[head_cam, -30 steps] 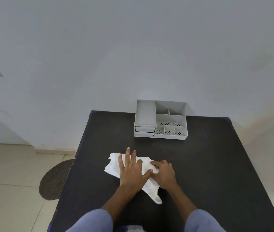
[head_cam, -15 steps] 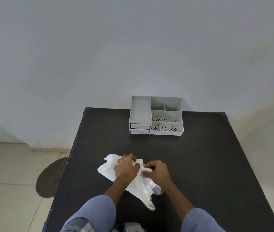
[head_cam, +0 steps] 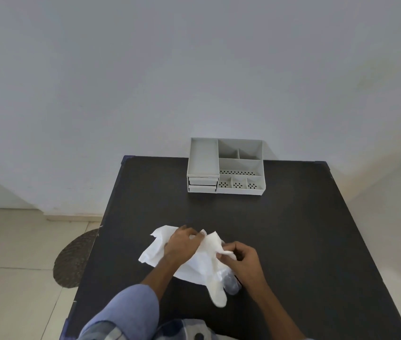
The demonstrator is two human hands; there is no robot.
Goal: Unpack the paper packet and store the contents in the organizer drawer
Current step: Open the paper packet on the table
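A crumpled white paper packet [head_cam: 200, 265] lies on the black table [head_cam: 292, 241] near its front. My left hand [head_cam: 182, 244] pinches an upper flap of the paper. My right hand [head_cam: 242, 262] pinches another flap on the right side, and the paper is spread between the two hands. A clear plastic item [head_cam: 230, 282] shows at the packet's lower right end; what it holds cannot be made out. The grey organizer [head_cam: 226, 165] stands at the table's far edge, with two shut drawers at its lower left.
The organizer has several open compartments on top. A white wall rises behind the table. A dark round mat [head_cam: 74, 261] lies on the tiled floor to the left.
My left hand went from lying flat on the packet to pinching it. Both hands have pulled the flaps apart, and the clear plastic item has come into sight.
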